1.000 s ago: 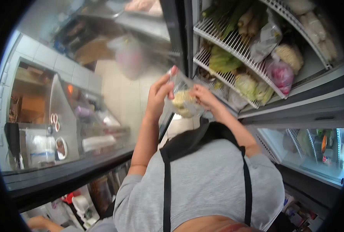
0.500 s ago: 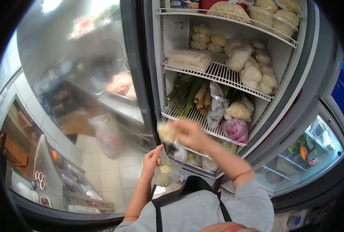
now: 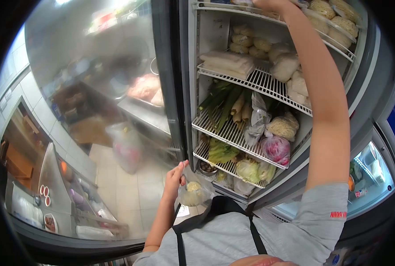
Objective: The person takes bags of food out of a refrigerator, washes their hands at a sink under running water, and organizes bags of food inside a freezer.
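a person's left hand (image 3: 175,179) pinches a clear bag (image 3: 198,194) near its top, fingers closed, seemingly so the pale noodles (image 3: 193,186) hang low inside; the right hand (image 3: 269,4) is up at the fridge's (image 3: 213,31) top shelf (image 3: 222,8), its grip impossible to tell.

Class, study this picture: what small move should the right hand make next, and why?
Probably lower the right hand from the top shelf to the clear bag: the left hand holds that bag, and a pale bundle sits inside. The right fingertips are out of view, so any grip there is unclear.
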Demonstrator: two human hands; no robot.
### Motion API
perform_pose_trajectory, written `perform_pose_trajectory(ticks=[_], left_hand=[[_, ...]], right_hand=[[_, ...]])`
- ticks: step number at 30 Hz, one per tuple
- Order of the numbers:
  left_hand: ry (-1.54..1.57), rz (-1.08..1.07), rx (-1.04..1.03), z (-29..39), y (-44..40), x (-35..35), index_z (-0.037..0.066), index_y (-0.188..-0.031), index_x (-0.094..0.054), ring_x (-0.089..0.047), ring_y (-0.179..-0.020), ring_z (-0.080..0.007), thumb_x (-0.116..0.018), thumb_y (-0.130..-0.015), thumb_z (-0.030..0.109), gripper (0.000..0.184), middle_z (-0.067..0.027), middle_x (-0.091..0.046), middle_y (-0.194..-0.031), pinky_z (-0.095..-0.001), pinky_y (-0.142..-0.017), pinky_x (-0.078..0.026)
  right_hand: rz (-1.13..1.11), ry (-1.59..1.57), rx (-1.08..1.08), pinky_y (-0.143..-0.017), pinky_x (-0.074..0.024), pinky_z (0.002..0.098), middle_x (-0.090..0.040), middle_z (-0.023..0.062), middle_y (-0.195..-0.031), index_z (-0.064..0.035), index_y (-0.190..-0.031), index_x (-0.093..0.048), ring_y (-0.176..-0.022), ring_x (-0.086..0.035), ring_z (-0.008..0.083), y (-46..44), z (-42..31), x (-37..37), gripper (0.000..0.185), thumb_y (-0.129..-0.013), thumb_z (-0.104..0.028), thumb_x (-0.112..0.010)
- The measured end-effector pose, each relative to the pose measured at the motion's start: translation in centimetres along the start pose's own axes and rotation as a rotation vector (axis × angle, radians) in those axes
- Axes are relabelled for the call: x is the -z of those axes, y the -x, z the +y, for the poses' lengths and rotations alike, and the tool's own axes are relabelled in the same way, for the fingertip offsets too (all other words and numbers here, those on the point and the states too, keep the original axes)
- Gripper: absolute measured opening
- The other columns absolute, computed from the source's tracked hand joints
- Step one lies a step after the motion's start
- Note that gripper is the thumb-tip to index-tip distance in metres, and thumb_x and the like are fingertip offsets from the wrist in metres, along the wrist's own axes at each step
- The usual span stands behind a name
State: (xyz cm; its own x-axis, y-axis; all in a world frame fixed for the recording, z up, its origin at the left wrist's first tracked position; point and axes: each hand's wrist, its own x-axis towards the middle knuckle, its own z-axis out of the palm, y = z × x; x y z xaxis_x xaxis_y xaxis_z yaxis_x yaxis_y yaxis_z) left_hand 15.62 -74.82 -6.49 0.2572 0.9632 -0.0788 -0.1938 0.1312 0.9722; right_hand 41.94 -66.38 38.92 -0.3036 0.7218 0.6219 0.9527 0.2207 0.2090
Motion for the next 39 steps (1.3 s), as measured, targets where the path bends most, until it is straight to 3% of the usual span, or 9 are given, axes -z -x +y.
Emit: perform_pose_trajectory(ticks=[6,11,13,15,20,31,34,38,39], left_hand=[[0.09,-0.043,-0.078,1.9,-0.8,-0.3,-0.007,-0.117,-0.047,-0.035,-0.048,-0.0056,-0.038,-0.087,0.052,0.066,-0.0066,-0.057,-0.107,-0.02,-0.045,-0.027],[0.173,-0.194,-0.127,3.6,-0.7,-1.2,-0.003,-0.125,-0.041,-0.034,-0.05,-0.0057,-0.032,-0.086,0.057,0.072,-0.0056,-0.052,-0.117,-0.0198,-0.046,-0.027],[0.152,-0.259,-0.149,4.4,0.2,-1.3,-0.002,-0.126,-0.039,-0.034,-0.05,-0.0055,-0.029,-0.087,0.057,0.072,-0.0042,-0.049,-0.121,-0.0194,-0.047,-0.027],[0.118,-0.281,-0.195,5.3,0.9,-1.4,-0.001,-0.127,-0.037,-0.033,-0.051,-0.0054,-0.027,-0.087,0.057,0.072,-0.0029,-0.047,-0.124,-0.019,-0.047,-0.027],[0.012,-0.267,-0.244,5.2,0.9,-2.6,-0.003,-0.129,-0.034,-0.031,-0.05,-0.005,-0.02,-0.083,0.065,0.083,-0.0084,-0.04,-0.132,-0.0176,-0.047,-0.026],[-0.123,-0.169,-0.149,1.8,-1.7,-2.3,0.0,-0.129,-0.035,-0.036,-0.051,-0.0061,-0.031,-0.09,0.048,0.063,-0.0112,-0.041,-0.13,-0.0188,-0.048,-0.031],[-0.125,-0.093,-0.105,-0.3,-3.1,-1.1,0.001,-0.129,-0.036,-0.045,-0.059,-0.0065,-0.037,-0.09,0.043,0.057,-0.0091,-0.042,-0.129,-0.0181,-0.051,-0.034],[-0.066,-0.049,-0.161,-3.1,-4.4,-0.3,0.004,-0.129,-0.037,-0.054,-0.077,-0.0087,-0.046,-0.089,0.037,0.053,-0.0042,-0.043,-0.129,-0.0178,-0.057,-0.038],[-0.054,-0.057,-0.179,-3.5,-4.6,-0.6,0.004,-0.13,-0.036,-0.055,-0.082,-0.0097,-0.047,-0.088,0.037,0.053,-0.0038,-0.043,-0.129,-0.0179,-0.059,-0.039]], right_hand=[[0.205,-0.06,0.202,-0.072,-0.045,0.0346,-0.061,0.0181,-0.086,-0.0015,-0.089,-0.061,-0.08,-0.059,0.0268,6.8,-5.5,-0.5,0.025,-0.071,-0.018,-0.059],[-0.843,-0.631,0.365,-0.067,-0.0467,0.0346,-0.062,0.0173,-0.083,-0.0067,-0.081,-0.064,-0.075,-0.059,0.026,21.5,-17.0,-20.3,0.02,-0.069,-0.002,-0.05],[-1.055,-0.961,0.052,-0.07,-0.0453,0.0353,-0.062,0.0167,-0.084,-0.0039,-0.086,-0.062,-0.079,-0.059,0.0284,25.5,-21.7,-27.5,0.022,-0.069,0.0,-0.049],[-0.799,-1.087,0.228,-0.07,-0.0449,0.0373,-0.062,0.0153,-0.085,-0.006,-0.089,-0.062,-0.078,-0.059,0.0288,33.9,-25.3,-44.6,0.025,-0.067,0.0,-0.05],[-0.569,-0.793,0.427,-0.073,-0.0423,0.0411,-0.06,0.0149,-0.088,-0.0063,-0.091,-0.059,-0.085,-0.056,0.0302,47.0,-28.5,-55.5,0.024,-0.07,-0.011,-0.05],[-0.719,-0.916,-0.165,-0.07,-0.0416,0.0406,-0.058,0.0199,-0.085,-0.0031,-0.082,-0.059,-0.083,-0.054,0.0338,40.3,-22.4,-44.2,0.027,-0.064,-0.023,-0.06],[-0.527,-0.885,-0.025,-0.072,-0.0415,0.0404,-0.057,0.0205,-0.086,-0.0026,-0.084,-0.059,-0.084,-0.053,0.0338,36.2,-19.6,-38.1,0.041,-0.052,-0.027,-0.068],[-0.369,-1.02,-0.245,-0.085,-0.0395,0.0325,-0.051,0.0095,-0.102,-0.0047,-0.107,-0.05,-0.096,-0.051,0.0237,31.4,-13.6,-27.2,0.054,-0.058,-0.02,-0.064],[-0.265,-1.37,-0.361,-0.085,-0.0393,0.0295,-0.05,0.0059,-0.102,-0.0057,-0.107,-0.048,-0.097,-0.05,0.0188,32.1,-12.2,-28.9,0.052,-0.059,-0.018,-0.062]])
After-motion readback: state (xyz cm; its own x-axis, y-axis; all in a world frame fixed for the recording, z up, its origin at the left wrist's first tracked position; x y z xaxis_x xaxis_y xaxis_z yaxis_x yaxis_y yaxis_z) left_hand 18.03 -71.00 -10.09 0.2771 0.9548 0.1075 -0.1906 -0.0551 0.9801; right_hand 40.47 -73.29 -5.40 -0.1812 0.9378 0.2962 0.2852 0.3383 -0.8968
